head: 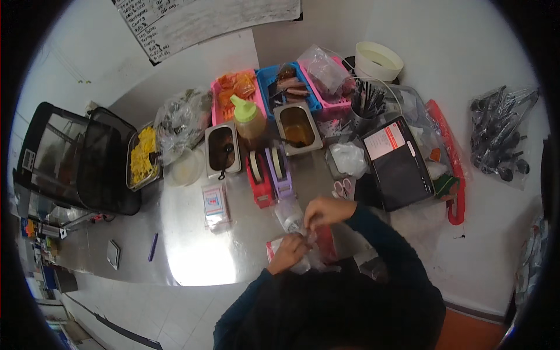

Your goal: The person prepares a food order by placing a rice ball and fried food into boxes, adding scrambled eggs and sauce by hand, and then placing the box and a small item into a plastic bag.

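Note:
My left hand (pixel 288 253) is at the near edge of the steel table, its fingers closed on thin clear plastic (pixel 316 258), which looks like a bag. Just above it, my right hand (pixel 329 212) bends down with its fingertips pinched at the same plastic; the exact grip is small and blurred. Another clear plastic wrapper (pixel 286 214) lies beyond my hands, against a purple tape dispenser (pixel 280 175). To its left stands a red tape dispenser (pixel 259 183). A red and white packet (pixel 274 247) lies partly under my left hand. Pink-handled scissors (pixel 343 188) rest beyond my right wrist.
Steel sauce pans (pixel 224 148) (pixel 299 129) with ladles flank a green-capped squeeze bottle (pixel 249 116). Behind are pink and blue baskets (pixel 267 81). A black flat device (pixel 400 168) lies right. Left are a yellow-food tray (pixel 143 155), a purple pen (pixel 153 247) and a small scale (pixel 113 253).

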Action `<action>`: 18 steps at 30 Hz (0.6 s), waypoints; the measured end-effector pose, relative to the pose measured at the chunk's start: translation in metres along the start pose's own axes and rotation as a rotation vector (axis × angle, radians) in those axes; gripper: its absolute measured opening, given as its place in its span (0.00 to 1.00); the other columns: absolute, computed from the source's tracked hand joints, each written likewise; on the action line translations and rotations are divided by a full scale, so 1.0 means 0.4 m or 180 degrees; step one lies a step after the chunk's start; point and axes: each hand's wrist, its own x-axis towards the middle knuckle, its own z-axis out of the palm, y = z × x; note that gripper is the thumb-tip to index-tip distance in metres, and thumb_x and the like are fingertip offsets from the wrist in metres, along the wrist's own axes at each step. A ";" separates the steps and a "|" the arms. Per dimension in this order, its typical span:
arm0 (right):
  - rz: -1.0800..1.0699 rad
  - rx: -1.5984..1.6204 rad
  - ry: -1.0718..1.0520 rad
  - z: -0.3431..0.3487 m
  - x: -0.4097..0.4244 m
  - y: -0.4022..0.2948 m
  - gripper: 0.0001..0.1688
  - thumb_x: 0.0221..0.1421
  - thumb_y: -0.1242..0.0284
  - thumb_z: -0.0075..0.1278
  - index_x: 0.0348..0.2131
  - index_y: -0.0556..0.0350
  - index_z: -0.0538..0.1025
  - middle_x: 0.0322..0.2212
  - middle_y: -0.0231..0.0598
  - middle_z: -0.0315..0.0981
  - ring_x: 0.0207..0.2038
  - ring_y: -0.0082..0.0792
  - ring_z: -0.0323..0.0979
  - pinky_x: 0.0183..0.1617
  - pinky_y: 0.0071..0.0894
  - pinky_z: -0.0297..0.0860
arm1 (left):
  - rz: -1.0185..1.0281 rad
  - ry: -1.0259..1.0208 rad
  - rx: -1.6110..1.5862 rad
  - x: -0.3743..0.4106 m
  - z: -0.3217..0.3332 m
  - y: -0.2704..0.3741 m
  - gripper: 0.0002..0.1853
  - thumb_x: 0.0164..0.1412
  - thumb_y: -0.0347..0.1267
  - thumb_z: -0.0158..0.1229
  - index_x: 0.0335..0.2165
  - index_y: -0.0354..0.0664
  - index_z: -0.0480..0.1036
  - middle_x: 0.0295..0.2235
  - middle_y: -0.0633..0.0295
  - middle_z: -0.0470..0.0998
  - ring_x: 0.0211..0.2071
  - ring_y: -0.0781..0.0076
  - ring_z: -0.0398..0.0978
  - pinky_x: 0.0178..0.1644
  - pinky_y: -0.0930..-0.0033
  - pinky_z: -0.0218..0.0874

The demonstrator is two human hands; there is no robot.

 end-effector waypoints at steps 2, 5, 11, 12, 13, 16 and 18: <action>0.0805 -0.0310 0.0806 -0.144 0.032 0.016 0.06 0.42 0.74 0.52 0.26 0.58 0.75 0.23 0.37 0.71 0.25 0.26 0.69 0.28 0.27 0.64 | 0.0389 -0.0506 0.0169 -0.001 -0.015 -0.021 0.12 0.39 0.29 0.51 0.29 0.41 0.69 0.34 0.59 0.67 0.38 0.62 0.66 0.42 0.64 0.59; 0.1605 -0.1645 0.2316 -0.392 0.032 0.193 0.06 0.42 0.75 0.50 0.24 0.58 0.75 0.20 0.43 0.72 0.24 0.34 0.71 0.28 0.30 0.66 | 0.0668 -0.1321 0.0084 0.040 -0.026 -0.019 0.11 0.41 0.30 0.50 0.29 0.41 0.69 0.33 0.59 0.66 0.37 0.62 0.66 0.42 0.67 0.59; 0.3419 -0.3062 0.2302 -0.507 0.063 0.495 0.10 0.47 0.75 0.39 0.26 0.58 0.73 0.26 0.50 0.72 0.33 0.48 0.72 0.35 0.45 0.68 | 0.0729 -0.2173 -0.0162 0.108 -0.050 -0.010 0.12 0.43 0.31 0.49 0.30 0.39 0.69 0.35 0.61 0.67 0.39 0.67 0.65 0.42 0.69 0.59; 0.3435 -0.2996 0.1979 -0.502 0.073 0.494 0.12 0.48 0.75 0.36 0.29 0.59 0.73 0.28 0.51 0.72 0.35 0.51 0.71 0.37 0.47 0.68 | 0.0681 -0.2065 -0.0163 0.104 -0.049 -0.004 0.13 0.43 0.31 0.49 0.31 0.39 0.69 0.36 0.61 0.67 0.39 0.68 0.65 0.42 0.70 0.59; 0.3391 -0.2975 0.1980 -0.499 0.082 0.493 0.12 0.48 0.75 0.36 0.29 0.59 0.73 0.28 0.51 0.72 0.35 0.51 0.71 0.37 0.47 0.68 | 0.0645 -0.1959 -0.0167 0.102 -0.052 -0.006 0.13 0.43 0.31 0.50 0.32 0.39 0.70 0.37 0.62 0.67 0.39 0.69 0.65 0.41 0.70 0.59; 0.3379 -0.3129 0.1998 -0.498 0.068 0.471 0.11 0.47 0.74 0.38 0.27 0.58 0.73 0.27 0.49 0.72 0.33 0.48 0.71 0.33 0.45 0.68 | 0.0711 -0.1852 0.0077 0.083 -0.063 -0.012 0.14 0.43 0.31 0.50 0.34 0.43 0.70 0.41 0.64 0.66 0.40 0.70 0.65 0.40 0.72 0.59; 0.2811 -0.3070 0.2285 -0.511 0.042 0.437 0.08 0.47 0.75 0.42 0.25 0.58 0.73 0.26 0.47 0.72 0.29 0.46 0.72 0.31 0.41 0.67 | 0.0708 -0.1724 0.0059 0.061 -0.056 -0.008 0.14 0.43 0.31 0.50 0.34 0.44 0.70 0.42 0.65 0.66 0.40 0.71 0.64 0.39 0.73 0.59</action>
